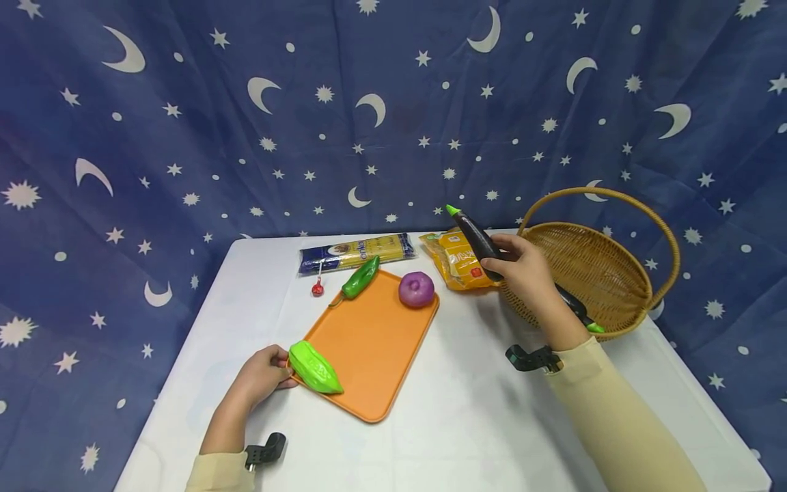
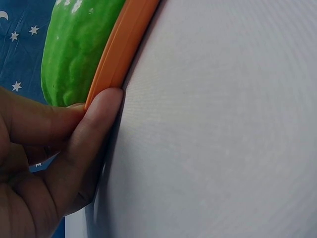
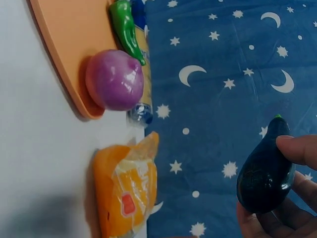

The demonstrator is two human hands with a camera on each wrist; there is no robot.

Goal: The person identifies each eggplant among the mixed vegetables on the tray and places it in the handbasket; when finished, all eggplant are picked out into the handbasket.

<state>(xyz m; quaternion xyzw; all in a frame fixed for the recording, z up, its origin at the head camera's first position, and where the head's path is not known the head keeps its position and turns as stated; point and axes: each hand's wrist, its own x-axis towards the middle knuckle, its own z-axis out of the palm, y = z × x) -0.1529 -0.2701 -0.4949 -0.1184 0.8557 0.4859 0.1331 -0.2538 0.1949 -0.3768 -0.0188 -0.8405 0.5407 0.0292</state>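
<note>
My right hand (image 1: pixel 525 272) grips a dark eggplant (image 1: pixel 477 240) with a green tip, held up over the orange snack bag (image 1: pixel 458 263) and left of the wicker basket (image 1: pixel 584 273). In the right wrist view the eggplant (image 3: pixel 267 171) sits between thumb and fingers. My left hand (image 1: pixel 261 376) pinches the near-left corner of the orange tray (image 1: pixel 369 342), thumb above and finger below in the left wrist view. Beside those fingers lies a bright green ridged vegetable (image 1: pixel 315 367). A purple onion (image 1: pixel 417 289) and a green chili pepper (image 1: pixel 361 279) rest at the tray's far end.
Inside the basket's near side lies a second dark eggplant (image 1: pixel 573 304); the basket's tall handle (image 1: pixel 667 232) arches above it. Behind the tray are a blue-yellow packet (image 1: pixel 358 253) and a red lollipop (image 1: pixel 318 288). A starry blue curtain (image 1: pixel 393 116) hangs behind the white table (image 1: pixel 467 396).
</note>
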